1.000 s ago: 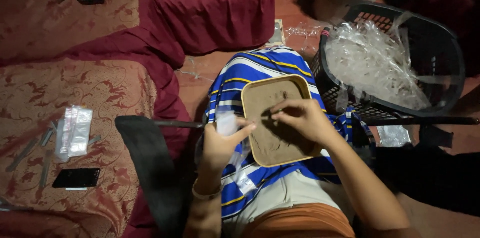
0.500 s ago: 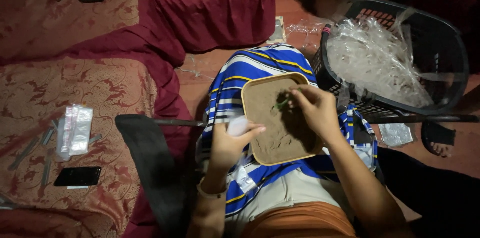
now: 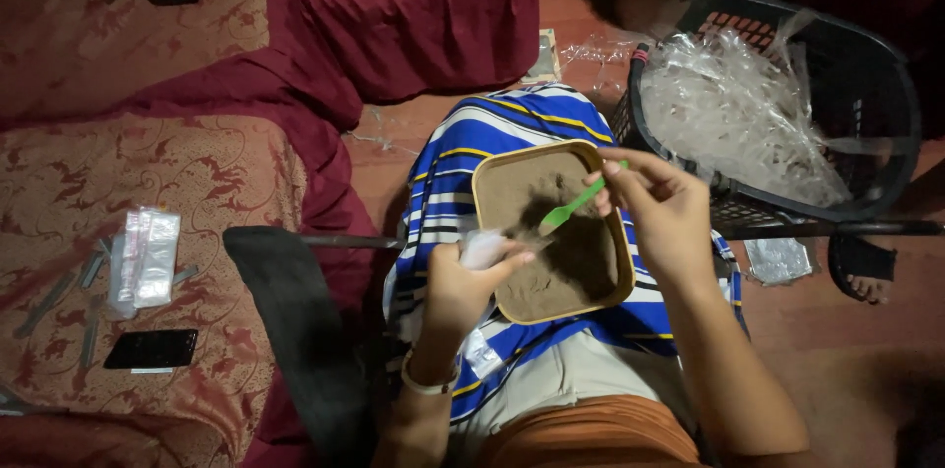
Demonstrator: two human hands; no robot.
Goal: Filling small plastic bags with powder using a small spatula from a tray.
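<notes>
A tan tray (image 3: 484,183) filled with brown powder rests on my lap, over a blue, white and yellow striped cloth (image 3: 463,148). My right hand (image 3: 661,214) holds a green plastic spoon (image 3: 571,207) by its handle, the bowl low over the powder near the tray's middle. My left hand (image 3: 461,283) grips a small clear plastic bag (image 3: 485,249) at the tray's left rim, its mouth turned toward the spoon.
A black laundry basket (image 3: 891,124) full of clear plastic bags stands at my right. Red patterned cushions (image 3: 197,163) lie at the left with a stack of small clear bags (image 3: 150,256) and a black phone (image 3: 150,349). A black strap (image 3: 295,330) crosses beside my leg.
My right hand has lifted off the powder and now holds the green spoon out toward the bag. My left hand with the bag has stayed at the tray's left rim.
</notes>
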